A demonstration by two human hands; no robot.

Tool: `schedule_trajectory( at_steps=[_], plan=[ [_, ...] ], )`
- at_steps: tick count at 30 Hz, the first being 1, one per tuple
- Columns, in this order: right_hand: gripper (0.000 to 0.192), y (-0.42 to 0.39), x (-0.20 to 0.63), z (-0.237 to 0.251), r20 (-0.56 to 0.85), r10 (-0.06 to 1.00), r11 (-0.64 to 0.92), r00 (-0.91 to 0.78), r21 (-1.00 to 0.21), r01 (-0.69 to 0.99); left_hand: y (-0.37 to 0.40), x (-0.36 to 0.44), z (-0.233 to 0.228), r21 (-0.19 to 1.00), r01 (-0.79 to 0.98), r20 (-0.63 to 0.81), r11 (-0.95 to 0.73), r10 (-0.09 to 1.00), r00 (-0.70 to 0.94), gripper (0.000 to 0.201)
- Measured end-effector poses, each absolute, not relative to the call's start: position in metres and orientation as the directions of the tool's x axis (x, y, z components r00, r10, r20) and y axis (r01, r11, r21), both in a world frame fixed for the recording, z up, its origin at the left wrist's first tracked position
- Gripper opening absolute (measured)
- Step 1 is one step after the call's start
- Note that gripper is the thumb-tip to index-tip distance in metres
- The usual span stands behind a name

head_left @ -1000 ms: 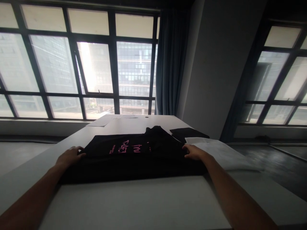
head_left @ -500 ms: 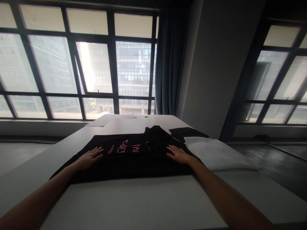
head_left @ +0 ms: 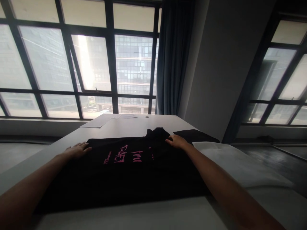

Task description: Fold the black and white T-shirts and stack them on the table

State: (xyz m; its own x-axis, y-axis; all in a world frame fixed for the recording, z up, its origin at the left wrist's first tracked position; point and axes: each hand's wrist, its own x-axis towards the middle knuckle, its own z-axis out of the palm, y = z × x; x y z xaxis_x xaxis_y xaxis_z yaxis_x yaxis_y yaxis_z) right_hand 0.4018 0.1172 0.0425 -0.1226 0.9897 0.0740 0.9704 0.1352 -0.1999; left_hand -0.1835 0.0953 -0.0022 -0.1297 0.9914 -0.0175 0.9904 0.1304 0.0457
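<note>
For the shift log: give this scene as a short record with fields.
Surface: pale grey table
Main item: black cotton T-shirt with pink lettering, spread flat
Left hand: flat, at the shirt's far left corner
Right hand: flat, on the shirt's far right corner
Beside: folded white cloth; folded black cloth
Far end: paper sheets

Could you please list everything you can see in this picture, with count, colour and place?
T-shirt: one, black with pink lettering, spread flat on the table's near half.
Folded dark cloth: one, black, right of the T-shirt, far side.
White sheet: one, white, along the table's right edge.
Papers: a few, pale, at the table's far left.
Table: one, light grey.
Curtain: one, blue-grey, beside the windows.
Left hand: flat, open, at the T-shirt's left edge.
Right hand: open, on the T-shirt's far right part.
</note>
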Motion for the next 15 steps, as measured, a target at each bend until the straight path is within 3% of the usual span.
schedule_trajectory(
  at_steps=[7,15],
  plan=[
    [0.059,0.231,0.399,0.03,0.126,0.987,-0.022,0.099,-0.506,0.862,0.152,-0.154,0.011,-0.018,0.997,0.002,0.076,0.997,-0.076,0.061],
    [0.047,0.295,0.395,0.013,0.101,0.987,-0.047,0.121,-0.543,0.838,0.183,-0.158,0.009,-0.072,0.997,0.025,0.012,1.0,-0.01,0.054]
  ],
)
